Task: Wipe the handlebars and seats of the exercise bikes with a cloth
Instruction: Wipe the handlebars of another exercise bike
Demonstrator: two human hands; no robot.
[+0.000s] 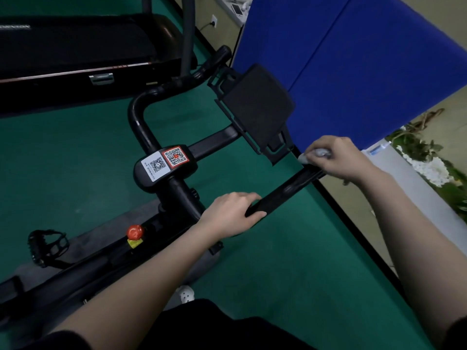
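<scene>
A black exercise bike fills the middle of the head view. Its right handlebar [285, 190] runs from lower left to upper right. My left hand [230, 214] grips the near end of that bar. My right hand [336, 159] is closed around a small grey-white cloth [318, 153] and presses it on the bar's far end. The left handlebar [141, 107] curves away toward the top, untouched. A black tablet holder [255, 107] sits between the two bars. The seat is out of view.
Two QR-code stickers [165, 161] mark the stem, with a red knob [134, 232] below. A pedal [46, 245] shows at lower left. A treadmill [75, 51] stands at upper left. A blue padded panel [353, 59] rises just beyond my right hand. Green flooring [278, 274] lies underneath.
</scene>
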